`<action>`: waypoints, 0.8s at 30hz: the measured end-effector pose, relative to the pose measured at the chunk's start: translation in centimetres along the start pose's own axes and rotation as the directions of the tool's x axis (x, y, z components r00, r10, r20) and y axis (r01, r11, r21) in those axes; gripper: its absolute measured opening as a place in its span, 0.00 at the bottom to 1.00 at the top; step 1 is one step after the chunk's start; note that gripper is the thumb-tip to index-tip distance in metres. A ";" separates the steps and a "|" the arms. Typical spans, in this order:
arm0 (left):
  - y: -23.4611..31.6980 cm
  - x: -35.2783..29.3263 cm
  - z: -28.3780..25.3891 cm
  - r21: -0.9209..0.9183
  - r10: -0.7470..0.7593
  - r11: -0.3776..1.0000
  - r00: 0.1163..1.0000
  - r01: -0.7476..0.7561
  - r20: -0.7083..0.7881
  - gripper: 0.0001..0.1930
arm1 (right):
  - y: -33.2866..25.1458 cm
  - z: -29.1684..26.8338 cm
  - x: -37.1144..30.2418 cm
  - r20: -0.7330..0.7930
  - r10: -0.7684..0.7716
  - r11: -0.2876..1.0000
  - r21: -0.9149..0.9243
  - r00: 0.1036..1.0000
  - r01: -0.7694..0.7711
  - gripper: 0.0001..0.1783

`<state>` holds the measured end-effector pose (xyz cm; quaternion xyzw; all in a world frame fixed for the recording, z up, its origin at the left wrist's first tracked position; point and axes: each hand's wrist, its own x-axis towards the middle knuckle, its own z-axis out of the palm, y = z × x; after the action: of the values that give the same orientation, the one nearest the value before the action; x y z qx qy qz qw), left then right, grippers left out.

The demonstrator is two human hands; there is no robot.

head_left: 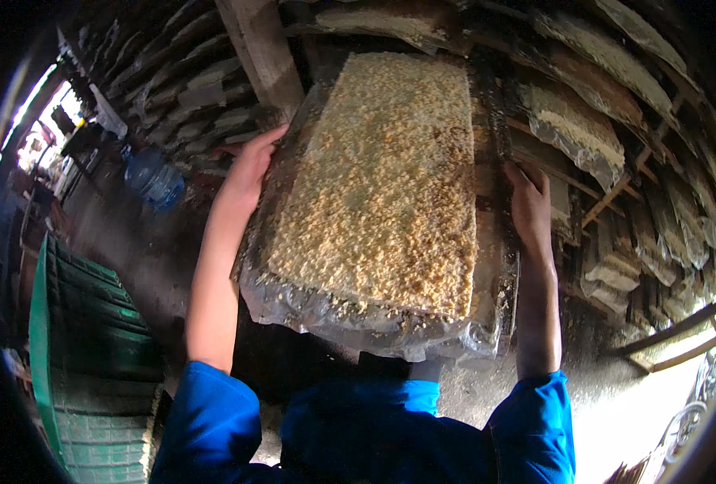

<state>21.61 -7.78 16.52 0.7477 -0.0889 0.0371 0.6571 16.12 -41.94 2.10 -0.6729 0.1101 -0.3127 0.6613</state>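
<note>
Both arms reach forward around a long wooden tray [495, 242] lined with clear plastic sheet [318, 319]. On it lies a thick, flat slab of pale, crumbly yellowish grain mash [382, 194], browner along its right side. My left hand [253, 161] grips the tray's left edge, fingers bent around the far part of the side. At the opposite edge, my right hand [529, 189] is closed on the rim, its fingertips partly hidden. Loose crumbs and a fold of plastic hang over the tray's near end.
Racks of similar plastic-lined trays [576, 133] rise ahead and to the right. A wooden post [263, 56] stands just beyond the tray's far left. Lower left is a large green ribbed bin [92, 347]; a blue water jug [155, 177] sits farther back. A wooden frame [680, 343] stands lower right.
</note>
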 end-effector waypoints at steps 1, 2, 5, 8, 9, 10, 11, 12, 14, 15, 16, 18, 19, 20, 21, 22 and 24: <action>-0.1 -0.1 -0.3 0.024 -0.023 0.999 1.000 0.023 -0.005 0.18 | -0.8 0.4 -0.7 -0.011 0.030 0.999 0.035 0.999 -0.030 0.25; 0.0 -0.3 -0.5 0.023 -0.048 0.999 0.999 0.048 -0.017 0.17 | -1.3 0.9 -1.3 -0.020 0.062 0.996 0.070 0.998 -0.061 0.25; 1.2 -0.5 0.5 0.018 -0.041 0.999 0.999 0.041 0.006 0.17 | 1.3 0.0 0.1 -0.024 -0.154 0.988 -0.021 0.988 0.154 0.23; 0.5 -0.1 -0.4 -0.033 -0.045 0.998 0.996 0.047 0.075 0.19 | -0.4 0.1 -0.2 -0.039 0.032 0.995 0.094 0.999 -0.028 0.22; 0.6 0.2 -0.5 -0.077 -0.116 0.989 0.989 0.123 0.092 0.21 | -1.3 0.3 -0.8 -0.006 0.085 0.988 0.132 0.996 -0.083 0.23; 0.9 0.2 -0.3 -0.123 -0.172 0.974 0.977 0.188 0.128 0.23 | 0.1 0.1 -0.1 -0.002 -0.011 0.994 0.105 1.000 0.011 0.23; 0.6 0.1 -0.3 -0.079 -0.104 0.990 0.984 0.116 0.144 0.27 | 2.9 -0.4 1.6 0.004 -0.107 0.991 0.077 0.994 0.107 0.23; 0.3 0.2 -0.5 -0.063 -0.106 0.991 0.986 0.115 0.128 0.27 | 3.2 -0.2 2.0 0.021 -0.200 0.979 0.048 0.980 0.199 0.24; -0.3 0.7 -0.9 -0.039 -0.116 0.992 0.988 0.120 0.097 0.27 | 3.9 0.0 2.3 0.004 -0.112 0.975 0.196 0.994 0.109 0.22; -0.2 1.0 -0.9 -0.084 -0.150 0.983 0.978 0.163 0.143 0.26 | 4.0 -0.5 2.5 -0.014 -0.063 0.978 0.199 0.998 0.064 0.20; -0.2 1.2 -0.9 -0.105 -0.141 0.982 0.975 0.160 0.170 0.26 | 4.2 -0.9 2.7 -0.021 -0.015 0.977 0.210 1.000 0.020 0.19; 0.0 1.1 -0.8 -0.135 -0.127 0.978 0.972 0.156 0.198 0.26 | 5.8 -3.4 3.6 0.065 -0.354 0.856 -0.380 0.933 0.351 0.21; 0.2 0.8 -1.7 -0.189 -0.167 0.958 0.956 0.215 0.241 0.23 | 6.1 -3.2 3.0 0.110 -0.505 0.687 -0.550 0.856 0.475 0.21; -0.1 0.4 -2.8 -0.256 -0.175 0.934 0.945 0.248 0.276 0.20 | 6.0 -2.9 1.5 0.111 -0.524 0.711 -0.489 0.844 0.506 0.21; -0.3 -0.2 -2.4 -0.266 -0.099 0.949 0.959 0.172 0.265 0.18 | 4.9 -3.7 -1.0 0.086 -0.495 0.795 -0.357 0.865 0.491 0.21; -1.2 -0.9 -3.7 0.073 0.058 0.994 0.960 -0.081 0.274 0.18 | 3.8 -2.3 -3.1 0.112 -0.435 0.878 -0.166 0.893 0.448 0.21; -1.6 -3.1 -4.4 0.312 0.562 0.610 0.676 -0.728 0.477 0.21 | 2.0 -0.3 -8.7 0.251 -0.361 0.932 0.057 0.898 0.358 0.21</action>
<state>19.14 -2.93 14.99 0.7949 -0.4533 0.1692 0.3660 9.70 -37.52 -2.22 -0.7132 -0.1040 -0.3400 0.6040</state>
